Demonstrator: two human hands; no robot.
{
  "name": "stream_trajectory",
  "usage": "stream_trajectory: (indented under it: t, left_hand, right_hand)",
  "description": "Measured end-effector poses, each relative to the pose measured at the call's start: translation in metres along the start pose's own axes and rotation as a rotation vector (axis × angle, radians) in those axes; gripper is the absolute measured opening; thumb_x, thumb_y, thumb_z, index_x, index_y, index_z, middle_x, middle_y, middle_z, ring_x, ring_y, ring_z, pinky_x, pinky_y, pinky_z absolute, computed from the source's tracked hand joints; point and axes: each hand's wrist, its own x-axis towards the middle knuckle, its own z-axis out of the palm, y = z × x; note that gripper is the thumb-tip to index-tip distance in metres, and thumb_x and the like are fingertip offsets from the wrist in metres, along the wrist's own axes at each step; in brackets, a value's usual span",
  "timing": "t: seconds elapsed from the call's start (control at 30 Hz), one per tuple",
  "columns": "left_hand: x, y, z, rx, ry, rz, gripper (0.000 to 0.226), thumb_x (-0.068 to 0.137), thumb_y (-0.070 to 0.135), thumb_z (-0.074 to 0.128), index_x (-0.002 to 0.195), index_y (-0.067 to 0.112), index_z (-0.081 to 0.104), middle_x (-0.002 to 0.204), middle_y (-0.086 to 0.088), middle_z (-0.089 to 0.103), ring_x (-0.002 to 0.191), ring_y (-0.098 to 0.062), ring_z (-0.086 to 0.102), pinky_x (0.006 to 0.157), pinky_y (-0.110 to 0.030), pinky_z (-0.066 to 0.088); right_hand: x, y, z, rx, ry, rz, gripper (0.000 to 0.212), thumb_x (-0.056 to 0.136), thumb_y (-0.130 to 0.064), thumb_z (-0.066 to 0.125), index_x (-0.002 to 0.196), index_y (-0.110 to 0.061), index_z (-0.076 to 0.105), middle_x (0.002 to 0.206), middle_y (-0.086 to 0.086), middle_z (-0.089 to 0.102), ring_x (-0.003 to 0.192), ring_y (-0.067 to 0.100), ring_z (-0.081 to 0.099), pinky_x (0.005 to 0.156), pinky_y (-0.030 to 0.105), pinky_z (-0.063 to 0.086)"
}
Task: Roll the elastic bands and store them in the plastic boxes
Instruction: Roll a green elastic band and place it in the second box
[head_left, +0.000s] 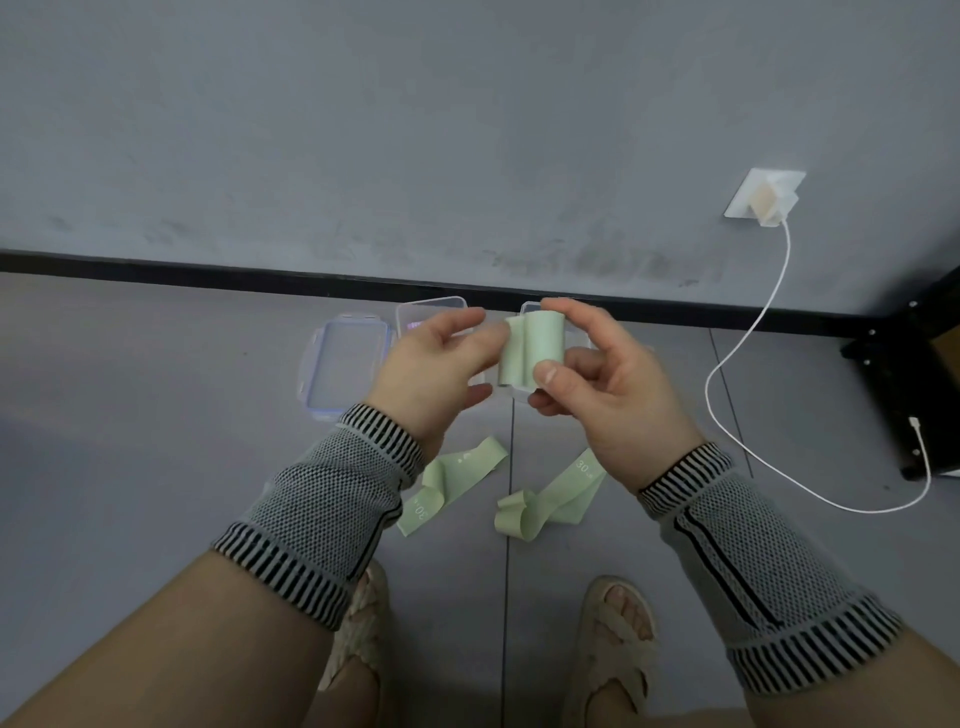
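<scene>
**Rolled band upright in the right hand, boxes just beyond**

Pinched in the right hand (602, 384), thumb in front and fingers curled behind: a pale green rolled band (532, 353), long axis near vertical, loose tail on its left edge; touching that tail, the fingertips of the left hand (436, 364), seemingly pressing it flat rather than gripping. Directly behind and below the roll, two clear plastic boxes (431, 309), partly hidden by the hands; left of them, a lid (345, 366) flat on the floor. Nearer the feet, two unrolled bands (457, 480); right hand nearer the box beneath the roll, so probably a short drop forward and down.
</scene>
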Motion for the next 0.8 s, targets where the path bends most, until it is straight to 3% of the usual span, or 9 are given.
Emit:
stream_trajectory:
  t: [0.17, 0.3, 0.47, 0.57, 0.7, 0.8]
  left_hand:
    - [-0.0011, 0.0003, 0.0007, 0.024, -0.007, 0.059, 0.038, 0.085, 0.003, 0.063, 0.121, 0.013, 0.056, 0.084, -0.009, 0.069, 0.077, -0.017, 0.067, 0.065, -0.024, 0.056]
    - [-0.0015, 0.0020, -0.0019, 0.038, 0.024, 0.068, 0.037, 0.085, 0.000, 0.062, 0.120, 0.012, 0.057, 0.082, -0.012, 0.067, 0.071, -0.017, 0.063, 0.062, -0.023, 0.057]
    - [-0.0025, 0.0006, -0.0020, 0.052, -0.007, 0.087, 0.038, 0.084, -0.001, 0.063, 0.118, 0.013, 0.058, 0.064, -0.005, 0.063, 0.059, -0.012, 0.059, 0.061, -0.026, 0.057]
    - [-0.0037, -0.0013, 0.0006, 0.118, -0.038, 0.075, 0.038, 0.084, 0.004, 0.064, 0.119, 0.015, 0.058, 0.076, -0.006, 0.071, 0.069, -0.015, 0.066, 0.066, -0.027, 0.056]
    - [-0.0040, 0.0006, 0.0017, 0.253, -0.020, 0.116, 0.038, 0.081, 0.020, 0.070, 0.117, 0.021, 0.059, 0.077, 0.001, 0.073, 0.073, -0.007, 0.068, 0.061, -0.013, 0.046]
    - [-0.0033, -0.0007, 0.0026, 0.282, 0.005, 0.145, 0.048, 0.077, 0.022, 0.075, 0.121, 0.018, 0.056, 0.078, -0.001, 0.073, 0.070, -0.004, 0.066, 0.067, -0.018, 0.046]
  right_hand:
    - [-0.0001, 0.0022, 0.0012, -0.017, -0.009, 0.012, 0.046, 0.090, -0.005, 0.058, 0.131, -0.025, 0.049, 0.069, -0.003, 0.068, 0.069, 0.013, 0.068, 0.070, 0.025, 0.055]
    - [-0.0003, 0.0021, 0.0001, -0.070, 0.007, 0.001, 0.046, 0.089, -0.007, 0.060, 0.129, -0.025, 0.050, 0.068, -0.003, 0.066, 0.069, 0.013, 0.067, 0.073, 0.028, 0.056]
    - [0.0007, 0.0028, -0.0008, -0.141, 0.017, -0.017, 0.044, 0.085, -0.011, 0.066, 0.114, -0.041, 0.052, 0.068, -0.003, 0.065, 0.068, 0.015, 0.065, 0.073, 0.036, 0.058]
    - [-0.0003, 0.0058, -0.0004, -0.247, 0.031, -0.033, 0.045, 0.083, -0.015, 0.068, 0.116, -0.043, 0.053, 0.075, 0.003, 0.063, 0.064, 0.007, 0.060, 0.066, 0.028, 0.054]
    - [-0.0011, 0.0046, 0.0008, -0.384, 0.010, -0.068, 0.049, 0.082, -0.023, 0.069, 0.124, -0.042, 0.052, 0.071, -0.012, 0.052, 0.058, -0.001, 0.050, 0.059, 0.014, 0.044]
    - [-0.0004, 0.0045, 0.0037, -0.425, -0.006, -0.096, 0.055, 0.081, -0.024, 0.069, 0.129, -0.042, 0.049, 0.071, -0.016, 0.051, 0.061, 0.000, 0.051, 0.062, 0.013, 0.043]
